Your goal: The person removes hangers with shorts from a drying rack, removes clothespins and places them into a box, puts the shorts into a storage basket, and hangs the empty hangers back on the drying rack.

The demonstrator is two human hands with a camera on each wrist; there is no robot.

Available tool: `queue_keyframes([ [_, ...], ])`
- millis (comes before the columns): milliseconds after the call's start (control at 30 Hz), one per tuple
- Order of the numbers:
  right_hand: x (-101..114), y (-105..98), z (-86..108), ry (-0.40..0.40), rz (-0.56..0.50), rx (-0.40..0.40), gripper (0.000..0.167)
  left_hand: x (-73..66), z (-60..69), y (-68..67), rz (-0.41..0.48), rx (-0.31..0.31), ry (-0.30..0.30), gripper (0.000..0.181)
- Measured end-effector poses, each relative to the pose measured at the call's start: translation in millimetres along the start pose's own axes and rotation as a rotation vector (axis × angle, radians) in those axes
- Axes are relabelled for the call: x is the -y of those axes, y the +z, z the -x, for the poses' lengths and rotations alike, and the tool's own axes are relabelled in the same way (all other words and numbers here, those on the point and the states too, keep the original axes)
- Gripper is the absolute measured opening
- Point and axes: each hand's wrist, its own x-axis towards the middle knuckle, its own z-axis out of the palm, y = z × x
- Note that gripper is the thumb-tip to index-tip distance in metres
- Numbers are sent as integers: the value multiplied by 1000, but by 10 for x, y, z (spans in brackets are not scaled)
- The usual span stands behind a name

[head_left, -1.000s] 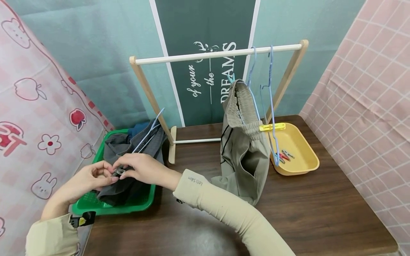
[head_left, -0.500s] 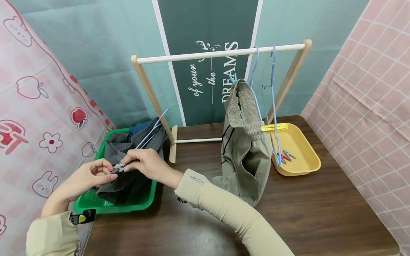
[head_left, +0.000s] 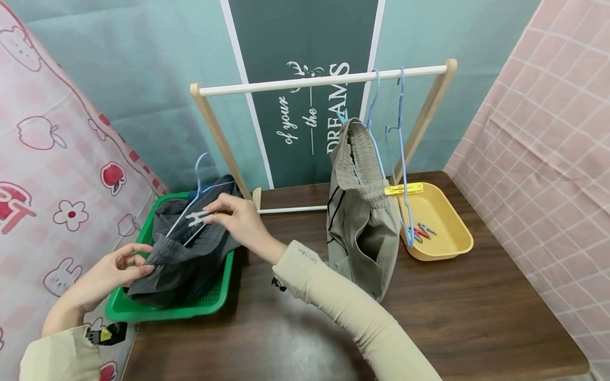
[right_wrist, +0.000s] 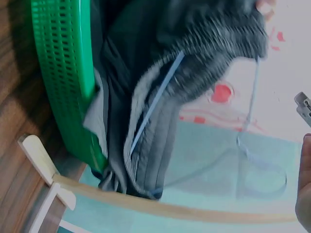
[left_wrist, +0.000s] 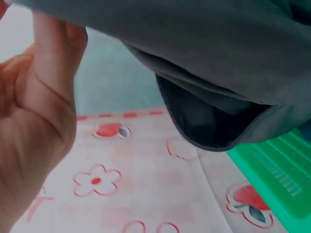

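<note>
My left hand (head_left: pixel 119 270) pinches the left end of the elastic waistband of dark grey trousers (head_left: pixel 183 278). A blue wire hanger (head_left: pixel 197 177) sits inside that waistband, its hook sticking up. To the right and above, my right hand (head_left: pixel 240 219) pinches a grey clothespin (head_left: pixel 197 217) between thumb and fingers, apart from the fabric. The clothespin (right_wrist: pixel 304 108) shows at the right edge of the right wrist view. In the left wrist view, the dark fabric (left_wrist: pixel 209 53) covers the left fingertips. The trousers lie in and over a green basket (head_left: pixel 176 316).
A white-barred rack (head_left: pixel 286 85) stands behind. Khaki trousers (head_left: pixel 362 233) hang there on a blue hanger, with a yellow clothespin (head_left: pixel 404 189) at one side. Another blue hanger (head_left: pixel 403 159) hangs to the right. A yellow tray (head_left: pixel 452 233) holds several clothespins.
My hands, earlier together at the clothespin, have parted. The right moved up and right with it; the left now pinches the waistband. The hanger's hook has swung leftward and up.
</note>
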Motion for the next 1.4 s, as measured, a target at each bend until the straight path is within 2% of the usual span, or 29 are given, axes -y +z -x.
queue_keyframes([
  [100,-32,-93,-30,70,-56,-49,17,99,2,-22,-8,-20,24,41],
  [200,-46,-165,-41,107,-86,-86,23,154,-10,-32,-44,-56,48,44],
  [400,15,-310,-64,171,-173,-156,33,145,-38,-13,-110,-141,-47,30],
  [500,95,-397,-89,173,-226,-210,35,130,-60,3,-112,-193,-84,30],
  [600,190,-490,-111,160,-283,-289,34,133,-82,28,-137,-253,-79,37],
  [800,377,-701,-143,135,-403,-477,34,135,-133,83,-284,-359,-65,49],
  [967,568,-920,-128,97,-509,-605,31,135,-150,102,-360,-358,-65,48],
  [1167,823,-1218,-66,20,-640,-719,30,173,-167,100,-338,-357,-63,51],
  [1300,983,-1408,35,-47,-693,-770,31,184,-182,95,-309,-356,-64,57],
  [1400,1100,-1530,130,-83,-725,-811,25,164,-180,106,-299,-344,-80,60],
])
